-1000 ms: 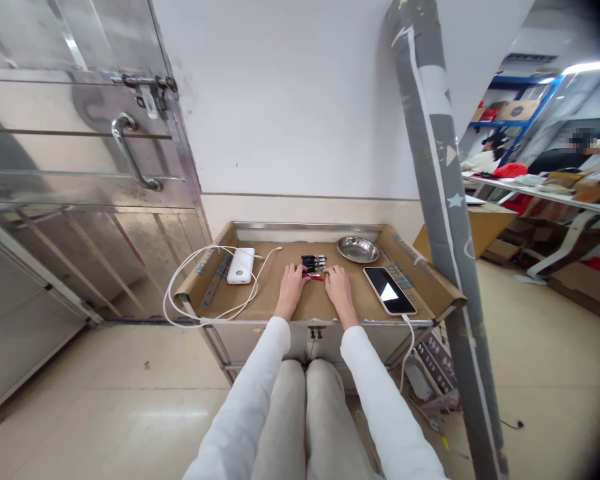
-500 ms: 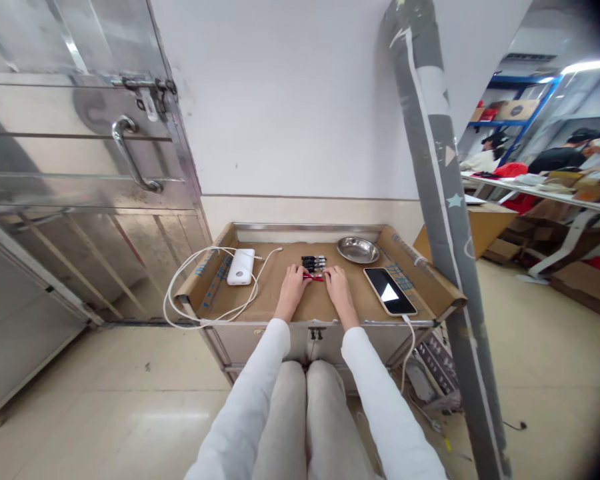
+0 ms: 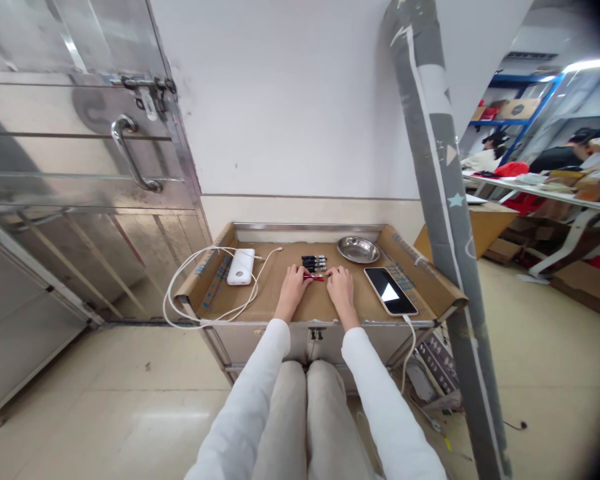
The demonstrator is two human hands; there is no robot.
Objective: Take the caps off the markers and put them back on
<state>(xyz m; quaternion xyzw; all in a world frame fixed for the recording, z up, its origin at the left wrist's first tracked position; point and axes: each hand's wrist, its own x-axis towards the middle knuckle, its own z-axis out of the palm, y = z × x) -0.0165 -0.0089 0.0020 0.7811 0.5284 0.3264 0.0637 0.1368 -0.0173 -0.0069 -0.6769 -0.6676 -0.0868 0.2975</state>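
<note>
A red pen (image 3: 314, 277) lies crosswise on the brown cardboard top of a small cabinet, between my two hands. My left hand (image 3: 293, 288) has its fingers closed on the pen's left end. At the right end, the fingers of my right hand (image 3: 341, 288) are curled together; what lies between those fingertips is too small to make out. Just beyond the red pen, several black pens (image 3: 313, 263) lie side by side in a neat stack of rows, their clear or silvery ends to the right.
A white power bank (image 3: 241, 267) with a looped white cable stands left. To the right are a round metal dish (image 3: 358, 250) and a phone (image 3: 390, 291) on a cable. A tall wrapped roll (image 3: 447, 173) leans beside the cabinet. Other people sit far right.
My right hand has shifted very slightly to the right, near the end of the red pen. My left hand and the black pens look unmoved.
</note>
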